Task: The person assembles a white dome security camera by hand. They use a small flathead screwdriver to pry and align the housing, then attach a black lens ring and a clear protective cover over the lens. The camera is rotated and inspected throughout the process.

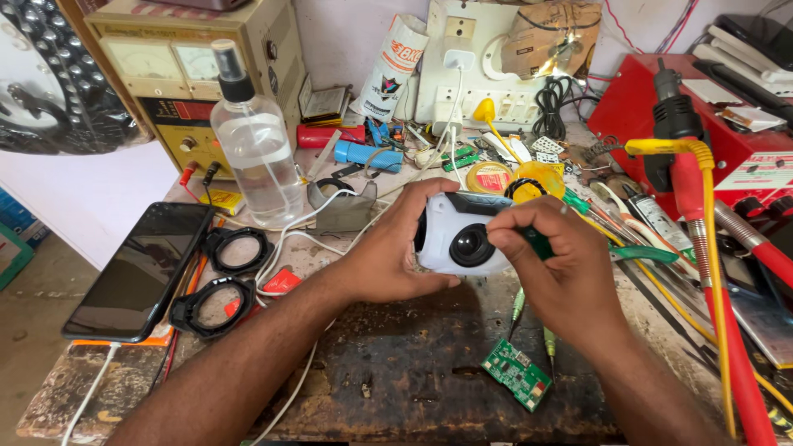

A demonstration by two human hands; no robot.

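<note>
My left hand (387, 248) grips a small white speaker housing (458, 235) from its left side, holding it just above the worn wooden bench (413, 363). A round black speaker cone faces me in the housing. My right hand (562, 260) pinches a green-handled screwdriver (636, 252) whose tip end is hidden under my fingers at the housing's right side. A small green circuit board (516, 373) lies on the bench below my right hand.
A dark phone (140, 268) on a white cable lies at the left, beside two black plastic rings (213, 306). A clear spray bottle (256, 157) stands behind. A red tool case (702, 116), red and yellow leads and cluttered tools fill the right side and the back.
</note>
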